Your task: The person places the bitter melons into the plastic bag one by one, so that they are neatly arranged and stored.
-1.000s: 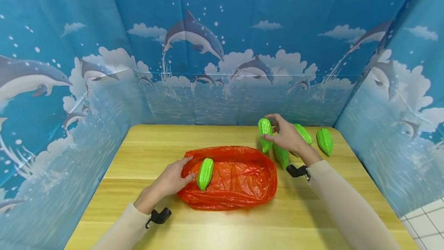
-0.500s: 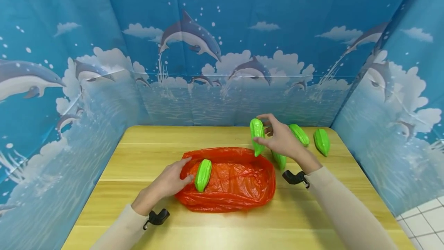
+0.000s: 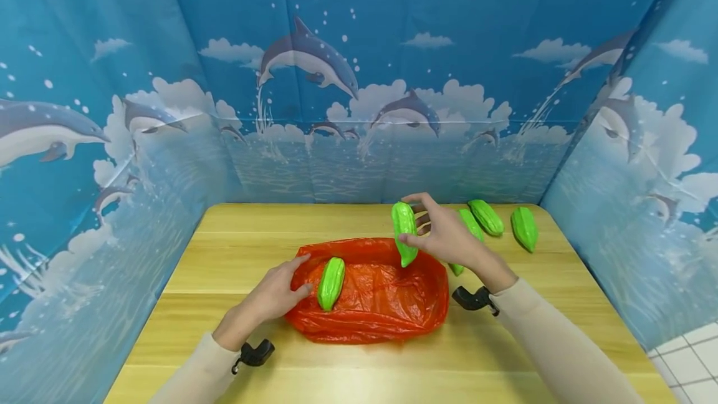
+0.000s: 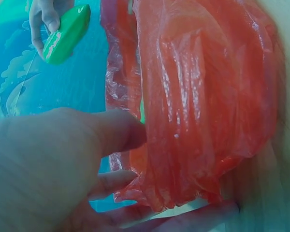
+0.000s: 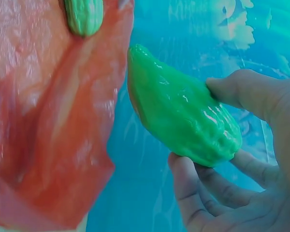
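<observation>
My right hand (image 3: pixel 443 235) pinches a bright green bitter melon (image 3: pixel 405 234), ribbed and pointed, between thumb and fingertips. The melon hangs tip down over the back right rim of a red plastic bag (image 3: pixel 367 331). In the right wrist view the melon (image 5: pixel 179 111) is beside the bag's edge. My left hand (image 3: pixel 272 292) holds the bag's left end, thumb and index finger over the rim. Other fingers lie along the outside in the left wrist view. Inside the bag, near that hand, rests a second bitter melon (image 3: pixel 331 283).
Several more bitter melons lie at the back right of the wooden table (image 3: pixel 224 242), among them one at the far right (image 3: pixel 524 229) and one beside it (image 3: pixel 485 217). My right forearm partly hides others. A blue dolphin curtain (image 3: pixel 359 161) stands behind the table.
My right hand has carried its bitter melon leftward, from near the other melons to over the bag's back right rim. My left hand stays at the bag's left end.
</observation>
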Demonstrator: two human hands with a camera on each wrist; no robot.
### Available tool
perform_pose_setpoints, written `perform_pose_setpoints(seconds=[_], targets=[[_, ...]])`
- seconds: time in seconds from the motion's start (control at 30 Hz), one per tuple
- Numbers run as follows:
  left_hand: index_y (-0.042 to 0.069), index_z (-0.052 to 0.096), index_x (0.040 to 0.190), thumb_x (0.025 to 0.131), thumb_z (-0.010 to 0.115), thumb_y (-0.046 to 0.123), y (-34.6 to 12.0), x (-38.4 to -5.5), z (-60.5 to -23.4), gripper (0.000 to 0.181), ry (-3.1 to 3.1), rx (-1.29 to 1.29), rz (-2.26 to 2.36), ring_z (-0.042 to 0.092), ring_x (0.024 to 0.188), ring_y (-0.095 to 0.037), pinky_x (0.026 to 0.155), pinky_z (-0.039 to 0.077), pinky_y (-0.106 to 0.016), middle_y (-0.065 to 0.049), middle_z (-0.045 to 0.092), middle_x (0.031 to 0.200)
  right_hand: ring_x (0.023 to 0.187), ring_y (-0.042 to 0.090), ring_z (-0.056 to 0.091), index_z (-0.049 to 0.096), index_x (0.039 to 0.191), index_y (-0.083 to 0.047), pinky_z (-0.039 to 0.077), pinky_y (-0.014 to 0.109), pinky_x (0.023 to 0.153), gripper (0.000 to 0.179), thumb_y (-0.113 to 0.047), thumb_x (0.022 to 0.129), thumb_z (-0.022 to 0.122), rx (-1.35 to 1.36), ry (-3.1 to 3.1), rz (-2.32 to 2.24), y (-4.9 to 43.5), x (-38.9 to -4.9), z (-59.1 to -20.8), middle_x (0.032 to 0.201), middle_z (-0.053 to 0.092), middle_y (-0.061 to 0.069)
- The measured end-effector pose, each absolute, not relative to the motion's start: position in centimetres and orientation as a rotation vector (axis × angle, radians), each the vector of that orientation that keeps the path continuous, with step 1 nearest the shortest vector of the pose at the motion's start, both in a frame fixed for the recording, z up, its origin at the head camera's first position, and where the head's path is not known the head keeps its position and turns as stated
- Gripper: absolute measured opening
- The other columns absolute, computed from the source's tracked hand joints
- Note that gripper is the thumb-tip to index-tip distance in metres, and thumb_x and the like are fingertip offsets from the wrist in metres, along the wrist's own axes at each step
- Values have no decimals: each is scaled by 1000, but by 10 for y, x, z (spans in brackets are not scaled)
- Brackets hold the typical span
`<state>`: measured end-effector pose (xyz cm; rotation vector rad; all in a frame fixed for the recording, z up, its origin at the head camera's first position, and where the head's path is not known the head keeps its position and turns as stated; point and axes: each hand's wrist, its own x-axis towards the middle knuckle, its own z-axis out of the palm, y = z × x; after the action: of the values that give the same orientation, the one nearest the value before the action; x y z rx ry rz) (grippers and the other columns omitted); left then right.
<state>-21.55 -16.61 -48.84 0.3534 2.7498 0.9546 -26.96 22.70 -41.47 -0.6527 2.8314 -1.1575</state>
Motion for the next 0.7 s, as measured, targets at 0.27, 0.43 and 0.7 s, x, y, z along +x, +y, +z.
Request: perform_pose_setpoints(seconds=[0.27,0.43,0.7], targets=[[6,51,175,108,78,7,-171,-211,-490,73,2767,361,982,57,162,-51,131,51,-69,-26,57,176,121,34,78,46,170,-13,71,49,101,78,-30,107,88,-671,2748,-1175,203,-266,-415,153,67,21],[6,50,176,108,78,7,-172,-210,-487,74,2759,349,984,56,162,-51,131,51,-70,-25,56,177,120,32,79,45,174,-14,71,50,103,82,-33,107,87,-659,2714,-1160,192,-265,-419,155,67,22],[6,49,177,108,78,9,-171,-212,-489,74,2754,355,968,56,163,-50,132,51,-69,-24,55,178,124,36,78,46,175,-15,70,55,102,82,-37,107,87,-628,2695,-1145,186,-259,-423,155,68,24]])
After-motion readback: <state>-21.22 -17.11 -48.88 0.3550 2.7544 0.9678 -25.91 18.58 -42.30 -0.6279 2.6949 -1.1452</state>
